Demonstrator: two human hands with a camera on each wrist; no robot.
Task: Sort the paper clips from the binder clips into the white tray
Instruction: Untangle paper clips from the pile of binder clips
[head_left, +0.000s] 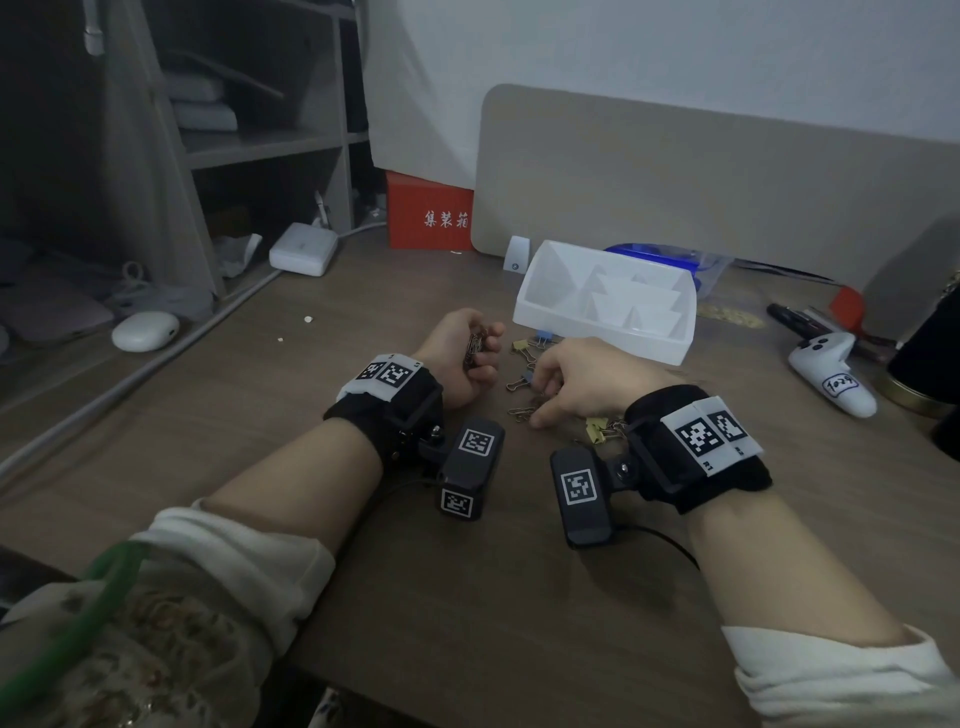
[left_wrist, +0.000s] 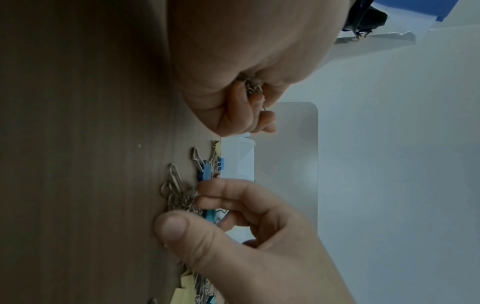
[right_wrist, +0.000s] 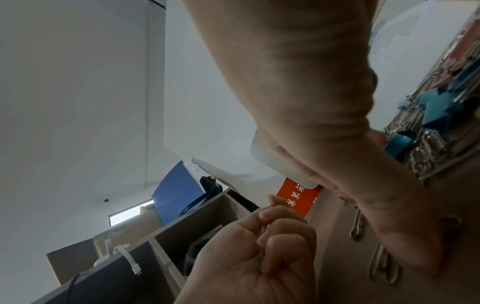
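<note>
My left hand (head_left: 480, 348) lies on its side on the wooden desk, fingers curled round a bunch of metal paper clips (head_left: 475, 345), which also show in its fist in the left wrist view (left_wrist: 253, 88) and the right wrist view (right_wrist: 265, 228). My right hand (head_left: 543, 402) is palm down over the mixed pile. Its thumb (left_wrist: 174, 226) and fingertips (left_wrist: 207, 200) pinch loose paper clips (left_wrist: 179, 197) on the desk. Yellow binder clips (head_left: 522, 348) and blue binder clips (left_wrist: 206, 174) lie between the hands and the white tray (head_left: 670, 348), just beyond the pile. What lies in its compartments is hidden.
A white controller (head_left: 831, 374) and a black round container (head_left: 930, 358) sit at the right. A blue bag (head_left: 660, 257) and a grey board (head_left: 675, 171) are behind the tray. A red box (head_left: 428, 213), a white charger (head_left: 304, 249) and its cable lie at the back left.
</note>
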